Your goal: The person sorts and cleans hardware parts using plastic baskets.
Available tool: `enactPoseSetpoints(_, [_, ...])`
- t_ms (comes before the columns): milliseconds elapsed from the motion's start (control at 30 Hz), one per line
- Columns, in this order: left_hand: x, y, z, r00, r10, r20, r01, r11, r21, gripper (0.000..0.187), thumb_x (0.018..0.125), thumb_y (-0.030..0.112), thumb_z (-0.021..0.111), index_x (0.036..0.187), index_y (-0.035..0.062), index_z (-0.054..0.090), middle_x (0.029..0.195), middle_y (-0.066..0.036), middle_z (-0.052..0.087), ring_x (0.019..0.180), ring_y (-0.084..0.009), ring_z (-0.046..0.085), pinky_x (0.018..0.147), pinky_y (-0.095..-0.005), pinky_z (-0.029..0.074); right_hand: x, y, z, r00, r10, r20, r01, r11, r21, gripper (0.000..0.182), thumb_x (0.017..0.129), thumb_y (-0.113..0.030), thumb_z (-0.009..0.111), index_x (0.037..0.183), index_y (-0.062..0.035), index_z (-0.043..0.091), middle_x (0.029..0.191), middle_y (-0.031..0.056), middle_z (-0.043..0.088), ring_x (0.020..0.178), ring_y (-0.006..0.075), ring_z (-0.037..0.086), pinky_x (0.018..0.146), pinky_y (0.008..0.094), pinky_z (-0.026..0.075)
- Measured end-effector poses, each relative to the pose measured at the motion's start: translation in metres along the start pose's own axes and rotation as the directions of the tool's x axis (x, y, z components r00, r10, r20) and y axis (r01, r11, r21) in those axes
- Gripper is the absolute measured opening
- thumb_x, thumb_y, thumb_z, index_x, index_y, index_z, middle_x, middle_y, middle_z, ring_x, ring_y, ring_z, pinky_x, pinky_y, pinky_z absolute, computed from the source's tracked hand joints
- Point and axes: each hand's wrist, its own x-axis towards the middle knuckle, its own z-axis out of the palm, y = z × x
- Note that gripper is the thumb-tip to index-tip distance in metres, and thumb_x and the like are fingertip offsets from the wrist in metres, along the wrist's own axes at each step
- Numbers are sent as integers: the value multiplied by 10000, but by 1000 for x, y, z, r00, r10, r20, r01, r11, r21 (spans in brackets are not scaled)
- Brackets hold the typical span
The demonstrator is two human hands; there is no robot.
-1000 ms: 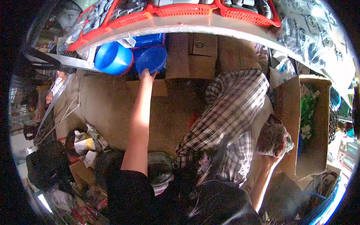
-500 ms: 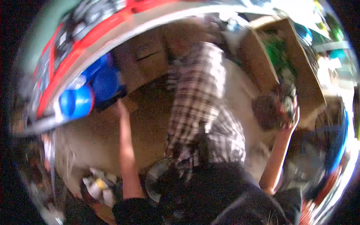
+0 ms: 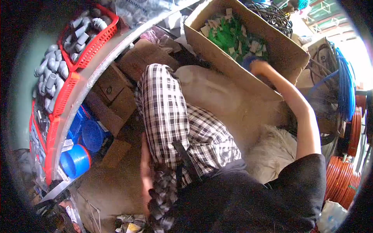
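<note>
My right hand [image 3: 259,68] reaches over the near wall of a large cardboard box [image 3: 241,79], blurred by motion. At its fingertips is a dark blue patch [image 3: 248,62] that I cannot identify; the fingers do not show clearly. Inside the box lies a heap of green strands with pale tags [image 3: 229,39]. My left forearm [image 3: 145,174] hangs beside my checked trouser leg, and its hand cannot be made out. Close to that forearm is a bundle of dark, glossy lumps [image 3: 161,204].
Red baskets [image 3: 93,46] of grey pipe fittings stand on a curved shelf at left, with a blue tub [image 3: 75,161] below. Blue cable coils [image 3: 345,85] and orange tubing coils [image 3: 342,176] are at right. A pale sack [image 3: 272,151] lies by my right side.
The view has turned right. My right hand has moved from beside the box, where it held a dark bundle, to inside it. My left hand has left the blue tubs and dropped back.
</note>
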Motion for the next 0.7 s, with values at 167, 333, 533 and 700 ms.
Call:
enactPoseSetpoints(167, [21, -15, -10, 999, 47, 2, -47, 998, 39, 561, 837, 419, 449, 1240, 37, 365, 1259, -145, 367, 1196, -241, 300, 995, -374, 207, -16, -40, 12, 991, -42, -130, 48, 998, 46, 274, 760, -235, 478, 896, -38, 612, 993, 175, 579, 873, 324, 584, 697, 448, 478])
enactPoseSetpoints(333, [14, -59, -12, 984, -167, -60, 149, 962, -230, 476, 845, 359, 453, 1185, 26, 428, 1225, -123, 409, 1153, -224, 348, 977, -347, 233, -7, -25, 24, 993, -3, -115, 28, 976, 216, 281, 745, -231, 488, 911, -33, 599, 998, 160, 580, 887, 339, 572, 701, 457, 476])
enactPoseSetpoints(533, [6, -36, -10, 974, -108, -199, 62, 972, -225, 317, 865, 236, 449, 1080, 16, 526, 1102, -72, 510, 1044, -181, 442, 929, -294, 292, -10, -24, 17, 988, 30, -154, -3, 985, 171, 256, 757, -199, 470, 898, -27, 595, 986, 162, 577, 879, 340, 573, 703, 450, 482])
enactPoseSetpoints(700, [0, -33, -13, 909, -116, -399, -44, 929, -368, 258, 857, 224, 455, 1017, 41, 541, 1015, -44, 529, 997, -169, 464, 873, -303, 333, -5, -32, 14, 971, 4, -240, 19, 995, 93, 213, 758, -170, 460, 794, -32, 618, 897, 160, 600, 818, 326, 596, 658, 428, 498])
